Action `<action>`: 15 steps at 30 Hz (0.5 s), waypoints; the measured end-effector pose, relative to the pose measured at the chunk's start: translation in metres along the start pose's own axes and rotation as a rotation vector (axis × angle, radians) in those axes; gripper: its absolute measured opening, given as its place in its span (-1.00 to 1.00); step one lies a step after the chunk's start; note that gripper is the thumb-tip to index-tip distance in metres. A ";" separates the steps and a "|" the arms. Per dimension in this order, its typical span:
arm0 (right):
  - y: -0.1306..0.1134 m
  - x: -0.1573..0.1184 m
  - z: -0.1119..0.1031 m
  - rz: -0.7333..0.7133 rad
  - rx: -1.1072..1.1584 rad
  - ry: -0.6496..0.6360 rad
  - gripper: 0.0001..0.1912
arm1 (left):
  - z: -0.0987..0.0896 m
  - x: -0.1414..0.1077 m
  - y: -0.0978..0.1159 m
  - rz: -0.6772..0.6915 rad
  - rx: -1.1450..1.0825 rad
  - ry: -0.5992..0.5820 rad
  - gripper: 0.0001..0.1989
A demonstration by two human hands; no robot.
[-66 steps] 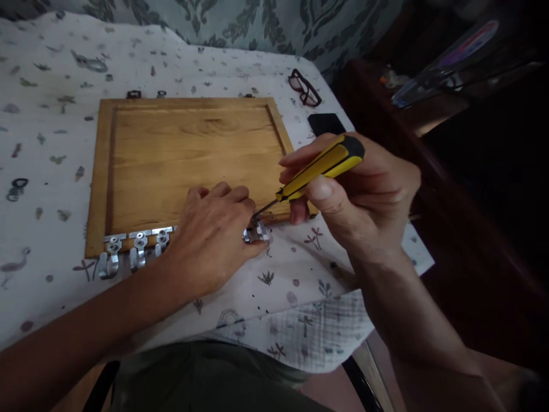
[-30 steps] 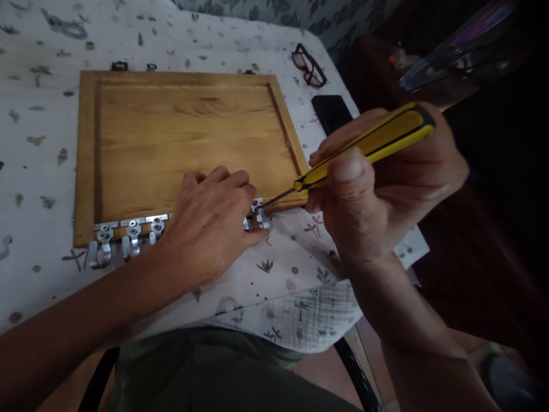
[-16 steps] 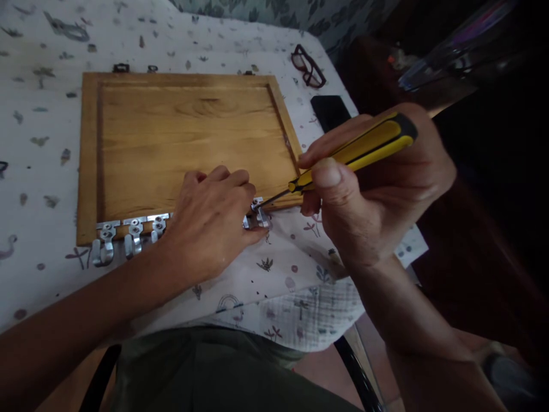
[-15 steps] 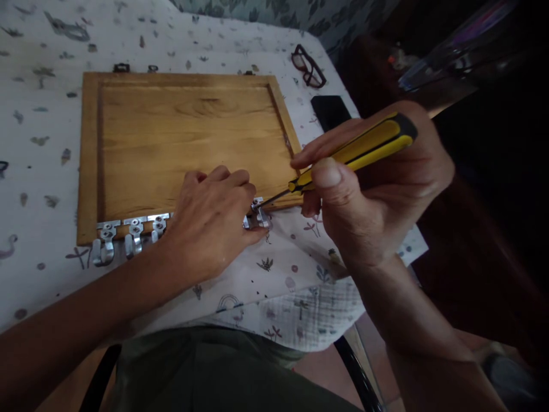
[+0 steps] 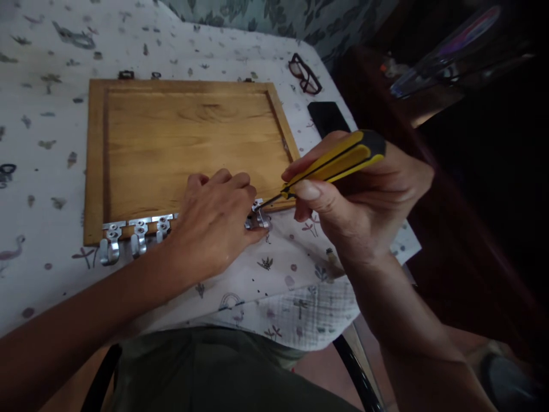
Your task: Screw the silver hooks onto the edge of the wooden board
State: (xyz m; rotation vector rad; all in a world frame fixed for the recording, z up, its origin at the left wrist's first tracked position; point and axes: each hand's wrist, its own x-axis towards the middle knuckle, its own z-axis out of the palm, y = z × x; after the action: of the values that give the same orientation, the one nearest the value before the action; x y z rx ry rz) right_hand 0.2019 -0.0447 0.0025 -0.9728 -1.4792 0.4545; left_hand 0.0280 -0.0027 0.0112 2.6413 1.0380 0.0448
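Note:
A yellow and black screwdriver is gripped in my right hand, its handle tilted up to the right. Its thin shaft reaches down left to the metal hook at the right end of the front edge of a framed wooden board. My left hand lies over that edge, fingers curled on the board and thumb against this same hook, steadying it. To the left, several silver double hooks are fixed along the edge with screws. My left hand hides the middle of the row.
The board lies on a table with a white patterned cloth. Eyeglasses and a black phone lie beyond its right side. Small dark metal fittings show along the far edge. A clear plastic bottle is at the upper right.
My right hand and the screwdriver handle have shifted left and a little down, and the handle has turned. The tip stays at the hook. My left hand keeps its place.

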 end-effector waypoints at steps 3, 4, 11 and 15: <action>-0.011 -0.005 0.004 0.038 -0.157 0.085 -0.77 | 0.004 0.001 -0.003 0.008 0.008 0.023 -0.72; -0.015 -0.007 0.005 0.068 -0.192 0.142 -0.75 | 0.005 0.001 -0.003 0.010 0.009 0.024 -0.72; -0.015 -0.008 -0.014 0.152 -0.225 0.185 -0.56 | 0.000 0.004 -0.001 -0.026 0.005 0.006 -0.73; -0.004 -0.013 -0.019 0.362 -0.210 -0.190 -0.43 | -0.002 0.003 0.001 -0.022 0.016 -0.003 -0.76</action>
State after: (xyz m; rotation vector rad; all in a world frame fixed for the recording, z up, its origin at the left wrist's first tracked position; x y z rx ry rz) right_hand 0.2179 -0.0616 0.0008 -1.4072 -1.5448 0.6770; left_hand 0.0312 -0.0011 0.0129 2.6430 1.0700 0.0275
